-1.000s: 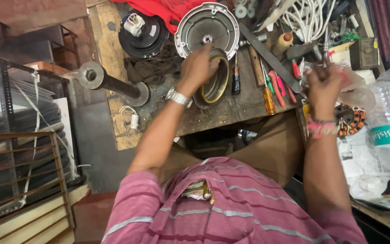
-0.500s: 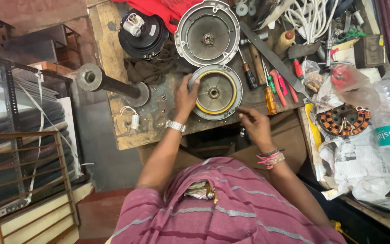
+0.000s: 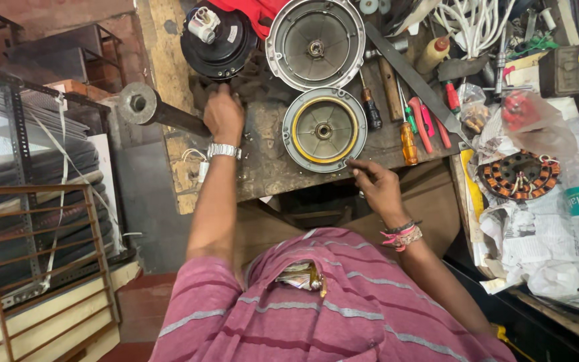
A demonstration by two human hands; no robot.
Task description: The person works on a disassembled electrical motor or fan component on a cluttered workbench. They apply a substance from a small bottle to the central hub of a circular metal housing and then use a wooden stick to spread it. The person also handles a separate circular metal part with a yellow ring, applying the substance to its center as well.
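Cluttered wooden workbench (image 3: 263, 167), motor covers (image 3: 324, 129), screwdrivers (image 3: 407, 137)

This is a small repair workshop for electric fans. A worn, grimy wooden workbench (image 3: 263, 167) fills the upper middle of the frame, strewn with round motor covers (image 3: 315, 43), screwdrivers (image 3: 407, 137) and a flat file (image 3: 413, 77). A copper-wound stator (image 3: 519, 175) lies on newspaper at the right.
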